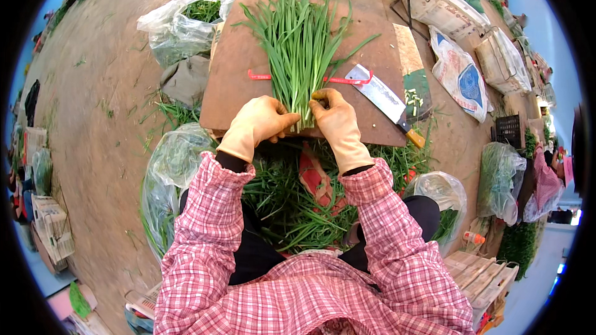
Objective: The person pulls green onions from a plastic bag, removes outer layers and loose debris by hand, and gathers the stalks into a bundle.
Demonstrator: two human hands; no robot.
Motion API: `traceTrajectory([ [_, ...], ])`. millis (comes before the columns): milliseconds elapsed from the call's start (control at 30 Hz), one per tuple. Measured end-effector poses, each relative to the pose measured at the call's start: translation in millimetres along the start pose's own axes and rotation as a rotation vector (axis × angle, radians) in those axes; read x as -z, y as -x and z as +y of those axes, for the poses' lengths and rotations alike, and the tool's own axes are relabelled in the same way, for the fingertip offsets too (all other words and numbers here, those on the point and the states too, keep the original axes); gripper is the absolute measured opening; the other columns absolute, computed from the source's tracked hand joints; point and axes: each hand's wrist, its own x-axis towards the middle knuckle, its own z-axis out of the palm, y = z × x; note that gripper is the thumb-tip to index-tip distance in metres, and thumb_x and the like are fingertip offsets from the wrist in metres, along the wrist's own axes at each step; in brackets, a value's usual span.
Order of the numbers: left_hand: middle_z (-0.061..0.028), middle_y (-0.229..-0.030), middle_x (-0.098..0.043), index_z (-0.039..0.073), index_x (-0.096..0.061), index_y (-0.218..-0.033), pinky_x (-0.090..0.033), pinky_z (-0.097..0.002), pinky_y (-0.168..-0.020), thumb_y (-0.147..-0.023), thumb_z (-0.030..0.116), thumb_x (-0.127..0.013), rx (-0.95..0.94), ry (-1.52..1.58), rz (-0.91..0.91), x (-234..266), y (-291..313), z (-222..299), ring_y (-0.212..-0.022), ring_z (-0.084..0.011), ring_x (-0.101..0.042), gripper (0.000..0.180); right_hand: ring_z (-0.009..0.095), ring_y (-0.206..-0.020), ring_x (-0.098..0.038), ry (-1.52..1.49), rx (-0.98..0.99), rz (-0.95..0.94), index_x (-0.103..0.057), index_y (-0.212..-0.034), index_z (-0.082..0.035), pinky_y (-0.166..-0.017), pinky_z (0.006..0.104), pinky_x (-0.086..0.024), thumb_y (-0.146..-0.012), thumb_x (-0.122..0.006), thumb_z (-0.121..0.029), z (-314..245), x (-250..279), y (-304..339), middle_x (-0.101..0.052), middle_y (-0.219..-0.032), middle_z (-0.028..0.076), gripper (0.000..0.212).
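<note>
A bunch of long flat garlic chives (299, 43) lies on the brown board (231, 71), its leaves fanned toward the far edge and its pale cut ends toward me. My gloved left hand (256, 125) has its fingers curled against the left side of the stem ends. On the other side, my gloved right hand (338, 123) pinches the stems low down with thumb and fingers. A red strip tie (351, 80) runs crosswise beneath the bunch, both ends showing. To the right rests a cleaver (380, 97) with a wooden handle, its blade pointing away from me.
Short cut stem pieces (414, 100) lie right of the cleaver. Loose greens (279, 192) heap under the board's near edge, between my knees. Clear plastic bags of greens (177, 161) stand left and right. A printed sack (460, 74) and crates (506, 62) sit farther right.
</note>
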Motion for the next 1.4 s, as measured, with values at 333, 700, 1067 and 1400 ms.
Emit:
traceTrajectory([
  [333,-0.0121,-0.151,-0.044,0.021,-0.060,-0.135,-0.031,-0.0426,-0.116,-0.094,0.021,-0.059,-0.884,-0.125,0.368,-59.7,-88.0,-10.6,-0.141,-0.0340,-0.035,0.041,0.040,-0.096,-0.067,0.030,0.141,0.036,-0.070,-0.105,-0.004,-0.084,0.0438,-0.054,-0.089,-0.068,-0.028,1.8,20.8,7.9,-0.069,-0.099,0.022,0.029],
  [700,-0.0122,-0.151,-0.045,0.011,-0.059,-0.137,-0.029,-0.0395,-0.115,-0.101,0.018,-0.055,-1.013,-0.347,0.594,-62.1,-40.8,45.3,-0.141,-0.0267,-0.039,0.036,0.016,-0.085,-0.069,-0.246,-0.737,0.906,-0.069,-0.111,0.001,-0.077,0.0292,-0.054,-0.097,-0.061,-0.023,243.7,347.9,318.8,-0.073,-0.102,0.012,0.029],
  [1067,-0.0159,-0.138,-0.057,-0.006,-0.060,-0.128,-0.037,-0.0359,-0.111,-0.100,0.003,-0.053,-1.029,0.057,0.112,-270.0,46.6,173.2,-0.131,-0.0243,-0.051,0.031,0.036,-0.118,-0.058,0.362,-1.182,0.475,-0.060,-0.128,-0.004,-0.101,0.0409,-0.046,-0.079,-0.079,-0.023,414.7,235.8,526.0,-0.062,-0.128,0.021,0.055],
  [1400,-0.0169,-0.129,-0.063,0.003,-0.068,-0.118,-0.043,-0.0391,-0.106,-0.083,-0.008,-0.065,-1.289,-0.227,-0.437,-451.4,88.0,216.3,-0.127,-0.0298,-0.056,0.037,0.036,-0.139,-0.039,-0.049,-1.178,0.439,-0.029,-0.152,-0.003,-0.115,0.0391,-0.035,-0.065,-0.091,-0.024,450.1,266.7,507.3,-0.041,-0.150,0.022,0.109],
])
